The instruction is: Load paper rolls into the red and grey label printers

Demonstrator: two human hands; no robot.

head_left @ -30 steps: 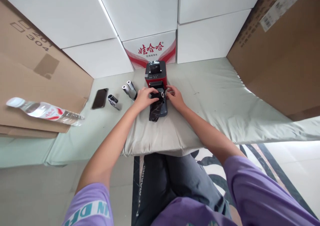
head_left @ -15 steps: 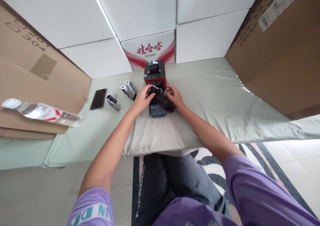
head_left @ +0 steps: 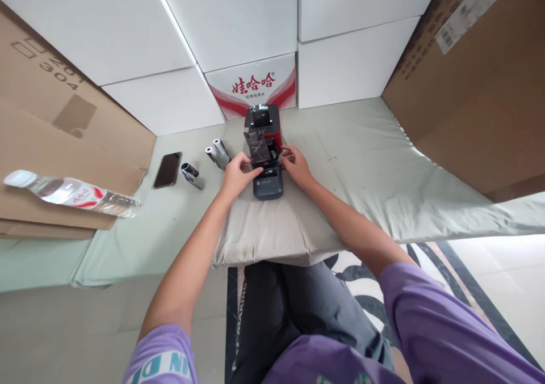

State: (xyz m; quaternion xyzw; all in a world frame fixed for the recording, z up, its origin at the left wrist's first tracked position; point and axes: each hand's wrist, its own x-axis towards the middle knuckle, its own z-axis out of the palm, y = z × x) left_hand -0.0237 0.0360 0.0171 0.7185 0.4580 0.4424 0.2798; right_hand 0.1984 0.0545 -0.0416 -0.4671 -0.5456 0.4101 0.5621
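A red and dark grey desktop printer [head_left: 260, 124] stands on the cloth, with its grey front cover [head_left: 268, 188] folded down towards me. Upright before the printer's face is a dark, shiny strip of film [head_left: 258, 148]. My left hand [head_left: 237, 174] pinches the film's lower left edge between thumb and fingers. At the right side of the opening is my right hand [head_left: 297, 167], its fingers curled inward; whatever they grip is too small to make out. Two silver-grey rolls [head_left: 218, 152] lie left of the printer.
Further left are a black phone [head_left: 167, 170] and a small dark and silver roll [head_left: 191, 175]. A water bottle [head_left: 74, 193] is at the far left. White boxes [head_left: 255, 83] line the back; brown cartons [head_left: 472, 100] flank the cloth.
The bunched dark film between my hands is now spread upright in front of the printer. It has left the folded-down cover and my right hand. My left hand has moved slightly down and left.
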